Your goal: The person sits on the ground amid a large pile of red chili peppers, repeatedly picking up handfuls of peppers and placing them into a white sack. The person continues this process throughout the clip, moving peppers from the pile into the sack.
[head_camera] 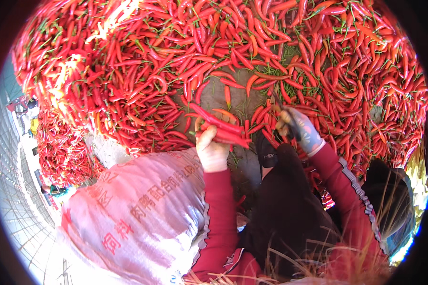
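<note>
My left hand point(214, 151) holds a small bunch of red chili peppers point(221, 123) with the thumb across them, their tips to the right. My right hand point(299, 128), in a pale patterned glove, grips a dark slim tool point(276, 98) that looks like scissors; its far end points up and away. Fingers hide much of the tool. Loose chilies point(258, 115) lie on the ground between the hands and just beyond them. Cut green stems point(301, 87) are scattered among the peppers ahead of my right hand.
A large heap of red chilies point(139, 71) spreads ahead and to both sides. Against my left arm stands a full, printed white woven sack point(153, 199). My dark-trousered leg point(285, 199) and shoe point(265, 151) are between my arms. Another person point(55, 190) shows small at far left.
</note>
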Demonstrator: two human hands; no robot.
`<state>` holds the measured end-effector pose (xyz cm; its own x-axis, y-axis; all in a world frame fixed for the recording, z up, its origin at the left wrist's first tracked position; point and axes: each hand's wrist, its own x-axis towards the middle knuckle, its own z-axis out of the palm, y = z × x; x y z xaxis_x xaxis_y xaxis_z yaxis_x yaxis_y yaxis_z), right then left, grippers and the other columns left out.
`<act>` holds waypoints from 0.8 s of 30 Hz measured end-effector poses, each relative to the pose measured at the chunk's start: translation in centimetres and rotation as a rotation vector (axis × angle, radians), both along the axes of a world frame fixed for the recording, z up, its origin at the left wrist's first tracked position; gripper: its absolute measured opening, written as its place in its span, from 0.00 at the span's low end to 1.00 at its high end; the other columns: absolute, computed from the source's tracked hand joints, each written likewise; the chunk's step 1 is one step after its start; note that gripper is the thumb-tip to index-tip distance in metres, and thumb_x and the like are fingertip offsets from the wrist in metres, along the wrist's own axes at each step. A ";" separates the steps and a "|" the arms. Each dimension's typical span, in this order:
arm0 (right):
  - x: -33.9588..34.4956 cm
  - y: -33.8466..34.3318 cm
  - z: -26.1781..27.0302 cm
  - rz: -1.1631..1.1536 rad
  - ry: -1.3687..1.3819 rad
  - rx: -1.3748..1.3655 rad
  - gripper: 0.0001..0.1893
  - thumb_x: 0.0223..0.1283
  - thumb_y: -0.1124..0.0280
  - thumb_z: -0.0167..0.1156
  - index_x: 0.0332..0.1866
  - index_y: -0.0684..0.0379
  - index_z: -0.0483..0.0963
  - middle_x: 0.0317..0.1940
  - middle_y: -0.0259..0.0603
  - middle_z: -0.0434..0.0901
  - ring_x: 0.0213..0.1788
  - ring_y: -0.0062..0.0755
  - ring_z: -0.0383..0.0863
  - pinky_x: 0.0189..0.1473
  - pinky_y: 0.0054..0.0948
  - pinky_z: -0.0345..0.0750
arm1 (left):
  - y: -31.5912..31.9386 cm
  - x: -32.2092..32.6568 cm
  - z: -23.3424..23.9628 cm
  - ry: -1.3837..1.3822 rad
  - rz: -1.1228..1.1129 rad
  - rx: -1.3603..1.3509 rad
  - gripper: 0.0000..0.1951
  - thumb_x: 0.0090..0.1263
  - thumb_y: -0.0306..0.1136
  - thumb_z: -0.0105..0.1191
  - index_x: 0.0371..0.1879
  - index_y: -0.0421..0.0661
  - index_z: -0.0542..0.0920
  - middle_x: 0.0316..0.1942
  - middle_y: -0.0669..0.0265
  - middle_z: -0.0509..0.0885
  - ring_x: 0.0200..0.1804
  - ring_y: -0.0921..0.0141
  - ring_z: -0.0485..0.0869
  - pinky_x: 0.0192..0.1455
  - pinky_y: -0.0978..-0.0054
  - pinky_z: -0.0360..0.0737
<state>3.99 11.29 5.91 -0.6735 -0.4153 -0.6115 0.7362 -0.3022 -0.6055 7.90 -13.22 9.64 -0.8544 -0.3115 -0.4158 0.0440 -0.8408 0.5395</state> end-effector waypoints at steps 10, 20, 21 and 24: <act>-2.1 2.3 -1.0 -0.106 0.114 -0.384 0.24 0.73 0.55 0.49 0.64 0.62 0.68 0.47 0.40 0.81 0.36 0.28 0.81 0.37 0.23 0.80 | 4.8 10.9 27.3 0.097 -0.151 -0.695 0.25 0.53 0.26 0.66 0.52 0.42 0.75 0.44 0.54 0.80 0.42 0.64 0.80 0.48 0.66 0.77; -2.0 1.3 4.7 -0.105 0.170 -0.416 0.28 0.72 0.55 0.53 0.68 0.62 0.64 0.29 0.29 0.78 0.24 0.14 0.73 0.26 0.14 0.69 | -9.9 22.3 49.0 -0.671 0.238 -1.928 0.23 0.56 0.16 0.57 0.53 0.43 0.78 0.37 0.74 0.75 0.37 0.80 0.71 0.42 0.83 0.72; -1.7 1.5 5.1 -0.092 0.183 -0.403 0.28 0.72 0.55 0.53 0.68 0.62 0.64 0.29 0.29 0.78 0.24 0.13 0.73 0.27 0.14 0.69 | -11.0 22.2 49.3 -0.995 0.179 -1.929 0.22 0.56 0.20 0.58 0.53 0.43 0.78 0.38 0.69 0.78 0.37 0.75 0.74 0.42 0.77 0.75; -1.4 1.8 5.3 -0.045 0.218 -0.328 0.25 0.72 0.55 0.51 0.67 0.60 0.67 0.30 0.31 0.80 0.25 0.13 0.74 0.28 0.14 0.70 | -9.7 20.4 47.7 -1.823 0.239 -2.474 0.33 0.55 0.29 0.62 0.64 0.45 0.69 0.56 0.48 0.74 0.57 0.52 0.74 0.63 0.59 0.70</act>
